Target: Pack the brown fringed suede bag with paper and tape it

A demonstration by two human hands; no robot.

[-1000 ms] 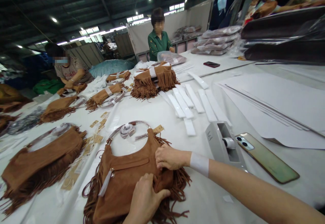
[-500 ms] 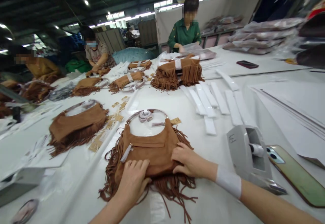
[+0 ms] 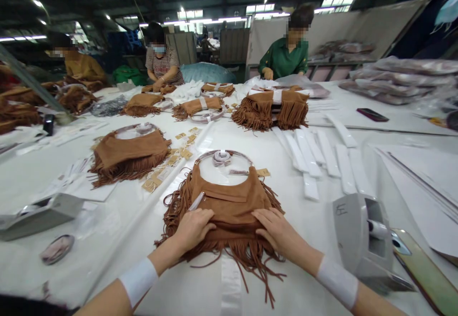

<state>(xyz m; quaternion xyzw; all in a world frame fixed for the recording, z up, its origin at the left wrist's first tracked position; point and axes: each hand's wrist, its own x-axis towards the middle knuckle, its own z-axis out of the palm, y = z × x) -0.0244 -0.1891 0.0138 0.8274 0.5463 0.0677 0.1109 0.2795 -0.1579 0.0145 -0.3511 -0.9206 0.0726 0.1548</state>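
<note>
At my far left, a grey desktop tool [image 3: 46, 213], apparently another tape dispenser, is sitting on the white table [image 3: 143, 239], and beyond it a second fringed bag [image 3: 132, 151] is lying near a row of cardboard tags [image 3: 152, 182]. My left hand [image 3: 195, 227] is resting with bent fingers over the lower left of the brown fringed suede handbag [image 3: 231, 211], its thumb lying along the bottom fold; I cannot tell whether it is pinching the suede or merely pressing. Close above those fingers, the wrapped zip pull [image 3: 196, 201] is slanting across the front, so it could be pressing a mark into the nap if I bear down on it. The handbag is lying flat right before me, its handle [image 3: 229, 153] arching away. Beneath its fringe [image 3: 246, 258], a pale strip [image 3: 231, 282] is running toward me; if that is adhesive, loose strands could be sticking to it. My right hand [image 3: 279, 227] is spreading its fingers over the lower right, grip equally unclear; uneven pressure between my hands could be skewing the fold or trapping strands under it. Farther right, white strips [image 3: 311, 187], a tape dispenser [image 3: 358, 225] and a phone [image 3: 425, 268] are lying well clear.
</note>
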